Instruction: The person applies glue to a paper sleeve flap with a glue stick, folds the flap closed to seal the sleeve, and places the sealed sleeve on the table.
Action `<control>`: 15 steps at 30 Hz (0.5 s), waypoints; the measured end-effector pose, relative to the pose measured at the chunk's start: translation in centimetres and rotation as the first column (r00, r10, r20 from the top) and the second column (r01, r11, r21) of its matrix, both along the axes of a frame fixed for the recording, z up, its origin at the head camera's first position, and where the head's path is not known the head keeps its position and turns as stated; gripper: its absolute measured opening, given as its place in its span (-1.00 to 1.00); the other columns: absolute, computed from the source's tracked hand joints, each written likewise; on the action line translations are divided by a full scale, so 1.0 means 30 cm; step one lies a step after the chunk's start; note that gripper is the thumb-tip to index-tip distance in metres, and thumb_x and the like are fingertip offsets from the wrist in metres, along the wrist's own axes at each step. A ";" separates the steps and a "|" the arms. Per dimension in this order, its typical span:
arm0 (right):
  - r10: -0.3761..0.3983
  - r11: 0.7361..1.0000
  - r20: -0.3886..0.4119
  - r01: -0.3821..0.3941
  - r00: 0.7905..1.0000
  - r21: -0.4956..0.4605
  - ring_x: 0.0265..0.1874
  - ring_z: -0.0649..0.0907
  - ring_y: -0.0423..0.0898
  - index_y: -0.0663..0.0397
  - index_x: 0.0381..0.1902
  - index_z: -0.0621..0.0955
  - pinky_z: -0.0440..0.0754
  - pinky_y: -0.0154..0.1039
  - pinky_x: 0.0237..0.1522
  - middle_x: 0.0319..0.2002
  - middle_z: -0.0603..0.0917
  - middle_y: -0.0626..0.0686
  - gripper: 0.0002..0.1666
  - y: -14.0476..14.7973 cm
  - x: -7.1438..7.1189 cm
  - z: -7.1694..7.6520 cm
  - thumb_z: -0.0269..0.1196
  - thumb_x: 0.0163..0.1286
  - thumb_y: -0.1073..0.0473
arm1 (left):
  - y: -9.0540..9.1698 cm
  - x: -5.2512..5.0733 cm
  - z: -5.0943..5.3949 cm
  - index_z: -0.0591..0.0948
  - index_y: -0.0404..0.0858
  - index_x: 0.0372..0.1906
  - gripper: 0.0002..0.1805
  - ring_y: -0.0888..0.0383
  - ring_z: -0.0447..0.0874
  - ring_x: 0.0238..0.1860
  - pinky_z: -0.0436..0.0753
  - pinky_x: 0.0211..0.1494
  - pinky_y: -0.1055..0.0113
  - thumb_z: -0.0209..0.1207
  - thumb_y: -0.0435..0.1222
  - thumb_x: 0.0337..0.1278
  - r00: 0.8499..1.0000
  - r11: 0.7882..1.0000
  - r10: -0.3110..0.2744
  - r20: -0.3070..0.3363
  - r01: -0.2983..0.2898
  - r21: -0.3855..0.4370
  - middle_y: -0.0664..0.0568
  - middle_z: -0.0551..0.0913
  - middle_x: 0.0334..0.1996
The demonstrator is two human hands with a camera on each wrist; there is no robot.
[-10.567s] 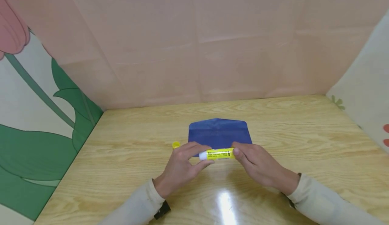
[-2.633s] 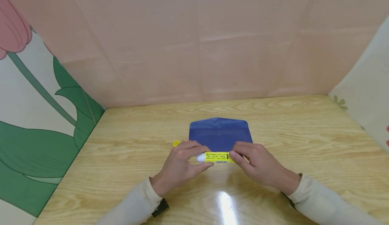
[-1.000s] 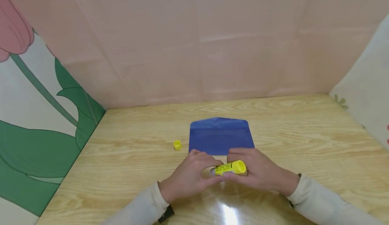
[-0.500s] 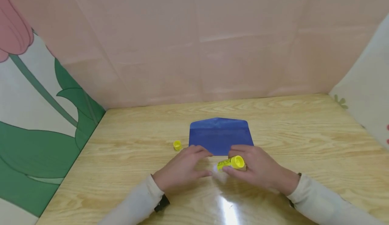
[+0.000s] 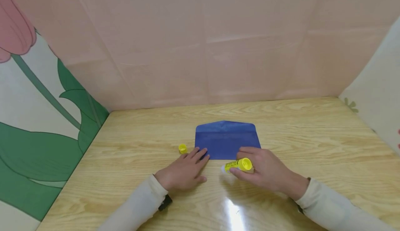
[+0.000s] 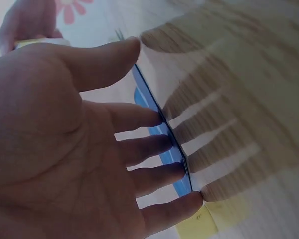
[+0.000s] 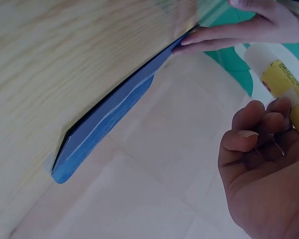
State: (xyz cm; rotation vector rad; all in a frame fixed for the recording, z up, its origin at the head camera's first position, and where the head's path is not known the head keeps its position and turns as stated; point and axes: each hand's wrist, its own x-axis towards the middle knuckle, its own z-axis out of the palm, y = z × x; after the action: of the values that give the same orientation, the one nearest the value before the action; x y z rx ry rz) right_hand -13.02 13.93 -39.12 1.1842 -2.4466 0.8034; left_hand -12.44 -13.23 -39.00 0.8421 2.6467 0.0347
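Observation:
A blue envelope (image 5: 226, 140) lies on the table with its flap raised toward the back wall. My left hand (image 5: 185, 171) has its fingers spread, and the fingertips rest on the envelope's near left corner. In the left wrist view those fingertips (image 6: 177, 169) touch the envelope's edge (image 6: 154, 107). My right hand (image 5: 265, 170) grips an uncapped yellow glue stick (image 5: 235, 165), its white end pointing left, just in front of the envelope. The right wrist view shows the glue stick (image 7: 284, 87) held above curled fingers (image 7: 249, 129).
A yellow cap (image 5: 182, 148) stands on the wooden table (image 5: 140, 137), left of the envelope and close to my left fingers. A pink wall covering (image 5: 200, 50) rises behind the table, with patterned panels at both sides.
My left hand has let go of the glue stick, moved left and come down flat on the envelope's corner. The right hand keeps the glue stick, now turned base-end toward me.

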 end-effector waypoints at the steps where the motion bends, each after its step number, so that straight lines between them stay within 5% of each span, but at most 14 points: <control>1: -0.002 1.000 0.000 0.002 1.000 0.004 -0.58 0.28 -0.50 -0.27 -0.46 0.47 0.28 -0.64 -0.55 -0.52 0.32 -0.37 -0.72 -0.001 0.001 -0.001 0.37 0.27 -0.08 | -0.001 0.000 -0.005 0.06 -0.13 0.59 -0.26 -0.08 -0.16 0.63 0.18 0.56 -0.11 -0.09 0.08 0.50 1.000 1.000 -0.008 -0.005 0.008 -0.015 -0.03 -0.10 0.63; 7: 0.015 1.000 -0.034 -0.015 0.999 0.000 -0.56 0.31 -0.49 -0.25 -0.47 0.49 0.30 -0.65 -0.51 -0.51 0.36 -0.36 -0.73 -0.007 -0.002 -0.006 0.38 0.25 -0.07 | -0.005 0.019 -0.014 0.11 -0.11 0.58 -0.29 -0.09 -0.09 0.62 0.23 0.53 -0.14 -0.10 0.08 0.51 0.998 0.998 -0.043 -0.045 0.041 -0.049 -0.02 -0.04 0.62; 15: 0.045 0.999 -0.039 -0.045 0.998 -0.007 -0.56 0.21 -0.49 -0.26 -0.55 0.40 0.22 -0.67 -0.52 -0.54 0.25 -0.34 -0.65 0.004 -0.009 -0.001 0.36 0.25 -0.04 | 0.014 0.076 0.025 0.18 -0.09 0.56 -0.30 -0.06 0.07 0.59 0.34 0.50 0.00 -0.03 0.08 0.47 0.989 0.982 -0.126 -0.077 0.113 -0.153 -0.01 0.09 0.59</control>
State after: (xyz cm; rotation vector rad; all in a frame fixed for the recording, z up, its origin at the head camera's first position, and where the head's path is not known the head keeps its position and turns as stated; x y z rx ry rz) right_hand -13.29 14.04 -39.15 1.2450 -2.3915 0.7942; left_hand -10.17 -12.82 -38.24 0.9702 2.6330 -0.2320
